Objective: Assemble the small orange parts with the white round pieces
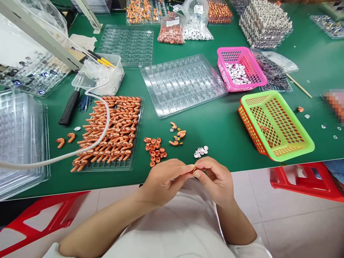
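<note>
My left hand [166, 179] and my right hand [217, 179] meet at the table's front edge, fingertips pinched together. Between them is a small orange earbud part [194, 169], mostly covered by the fingers. Just beyond my left hand lies a cluster of orange earbud caps [153, 147]. Several white round pieces [201, 152] sit right in front of my right hand. Farther in, a few orange earbud shells [181, 134] lie loose with small yellow and silver parts among them. On the left, a clear tray holds rows of orange earbud shells [115, 125].
Beyond are a clear moulded tray [185, 86], a pink basket [242, 86] of white pieces and a green basket [298, 150] nested in an orange one. A white cable [107, 118] crosses the filled tray. A black-handled tool [70, 107] and a plastic tub [118, 77] stand left.
</note>
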Tool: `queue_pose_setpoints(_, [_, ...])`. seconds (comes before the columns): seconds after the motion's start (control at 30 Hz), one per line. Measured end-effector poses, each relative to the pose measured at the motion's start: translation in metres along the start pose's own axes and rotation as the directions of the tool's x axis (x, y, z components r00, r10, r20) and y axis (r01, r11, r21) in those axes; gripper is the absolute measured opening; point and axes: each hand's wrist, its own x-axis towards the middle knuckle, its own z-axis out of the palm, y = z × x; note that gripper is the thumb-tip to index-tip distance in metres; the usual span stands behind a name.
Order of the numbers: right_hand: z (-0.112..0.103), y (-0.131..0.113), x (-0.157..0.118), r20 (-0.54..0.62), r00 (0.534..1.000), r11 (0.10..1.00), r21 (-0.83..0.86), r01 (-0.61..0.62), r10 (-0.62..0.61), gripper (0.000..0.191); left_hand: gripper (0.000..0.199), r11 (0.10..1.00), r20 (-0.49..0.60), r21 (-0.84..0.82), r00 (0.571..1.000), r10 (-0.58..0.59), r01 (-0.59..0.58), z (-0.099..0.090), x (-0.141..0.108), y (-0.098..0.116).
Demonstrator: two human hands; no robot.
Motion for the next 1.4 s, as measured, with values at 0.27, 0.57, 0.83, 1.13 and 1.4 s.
queue_pose_setpoints(0.27, [-0.003,-0.006,0.004,0.055,0.974,0.952,-0.207,0.224,-0.218,0.022,0.012,0.82,0.146,-0.343,0.888,-0.436,0.459,-0.006,0.005,0.005])
queue_pose_setpoints(0.57, [-0.003,-0.006,0.002,0.101,0.938,0.875,-0.341,0.345,-0.331,0.027,0.009,0.539,0.184,-0.632,0.783,-0.594,0.557,0.0,0.005,0.004])
queue_pose_setpoints(0.83, [-0.001,-0.003,0.001,0.122,0.907,0.825,-0.381,0.418,-0.403,0.029,0.009,0.55,0.114,-0.665,0.796,-0.594,0.505,0.008,0.003,0.003])
queue_pose_setpoints(1.13, [0.005,-0.004,0.0,0.079,0.928,0.878,-0.305,0.369,-0.363,0.029,0.014,0.398,0.171,-0.752,0.738,-0.652,0.526,0.016,-0.002,-0.008])
queue_pose_setpoints(1.4, [0.006,-0.001,0.0,0.14,0.957,0.881,-0.373,0.289,-0.255,0.045,0.017,0.322,0.165,-0.789,0.685,-0.71,0.523,0.018,0.0,-0.006])
